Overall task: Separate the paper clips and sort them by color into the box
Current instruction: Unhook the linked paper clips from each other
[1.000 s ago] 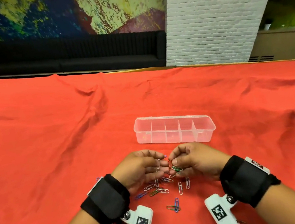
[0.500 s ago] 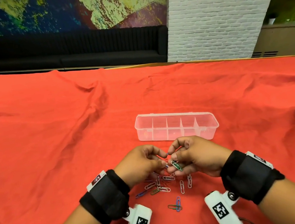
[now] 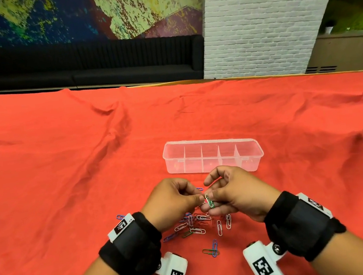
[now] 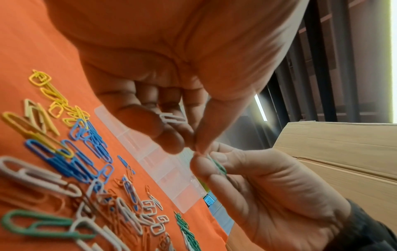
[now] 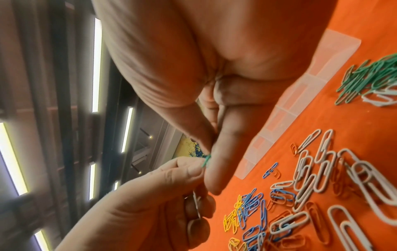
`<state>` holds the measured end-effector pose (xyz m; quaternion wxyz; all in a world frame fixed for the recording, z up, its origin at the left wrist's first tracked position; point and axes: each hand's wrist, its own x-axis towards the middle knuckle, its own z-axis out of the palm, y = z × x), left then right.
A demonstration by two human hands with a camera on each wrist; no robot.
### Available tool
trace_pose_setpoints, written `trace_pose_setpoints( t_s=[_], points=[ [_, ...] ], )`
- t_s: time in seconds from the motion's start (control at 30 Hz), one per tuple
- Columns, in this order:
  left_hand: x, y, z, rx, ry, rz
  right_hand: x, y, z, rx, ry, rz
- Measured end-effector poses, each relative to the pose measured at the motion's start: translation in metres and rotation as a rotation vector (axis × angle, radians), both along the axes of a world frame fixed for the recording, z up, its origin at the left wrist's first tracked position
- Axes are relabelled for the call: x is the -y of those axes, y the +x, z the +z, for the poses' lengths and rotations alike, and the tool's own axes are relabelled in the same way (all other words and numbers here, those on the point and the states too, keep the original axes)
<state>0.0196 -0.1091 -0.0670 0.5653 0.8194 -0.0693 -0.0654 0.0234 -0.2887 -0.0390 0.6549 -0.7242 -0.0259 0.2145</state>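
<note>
Right hand pinching small green wire paper clip; left hand pinching white wire paper clip, above scattered clips on red cloth, near clear compartmented plastic box.

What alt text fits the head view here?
Two hands, the left hand and the right hand, pinch a green paper clip between them above loose clips on a red cloth; a clear divided box sits just beyond.

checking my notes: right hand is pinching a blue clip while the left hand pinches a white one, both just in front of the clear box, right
Not quite: the clip pinched by the right hand is green, as the head view shows. The left hand does pinch a white clip, in front of the clear box.
</note>
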Motion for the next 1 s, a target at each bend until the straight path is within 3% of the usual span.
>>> trace_pose_setpoints(
  t_s=[0.27,0.5,0.73,1.0],
  points=[
    [0.004,-0.005,-0.002,-0.005,0.035,-0.053,0.003,0.003,0.004,0.042,-0.119,-0.031],
    [0.002,-0.004,0.006,-0.195,-0.204,-0.11,0.01,0.004,0.009,0.008,-0.005,-0.071],
    [-0.007,-0.004,0.007,-0.213,-0.332,-0.134,0.017,0.008,0.017,-0.082,0.117,-0.103],
    [-0.012,-0.004,0.015,-0.214,-0.407,-0.065,0.019,0.006,0.024,-0.095,-0.018,0.033]
  ],
)
